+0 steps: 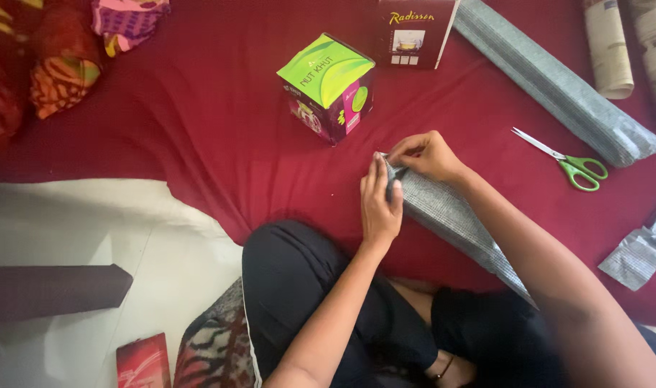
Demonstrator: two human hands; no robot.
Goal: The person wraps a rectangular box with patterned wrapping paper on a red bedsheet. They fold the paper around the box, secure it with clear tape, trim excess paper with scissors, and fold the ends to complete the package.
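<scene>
**Both hands on the end of a grey wrapped parcel, red cloth surface**

At ten o'clock of the frame lies a bundle of patterned fabric on the red cloth. At seven o'clock a small red packet rests on the pale floor. Near twelve o'clock stands a green-topped cube box, with a maroon carton just beyond it at one o'clock.

The person's left hand is at centre, fingers extended and pressed flat against the end of the long grey wrapped parcel, thumb behind it. The right hand, at one o'clock of the left, is pinched closed on the paper fold at the parcel's top corner. The parcel runs from the hands towards five o'clock, across the person's lap.

At two o'clock lies a roll of grey wrapping paper; green-handled scissors lie beside it, apart from both hands. Rolled newspapers sit at the upper right edge. A grey paper offcut lies at four o'clock.
</scene>
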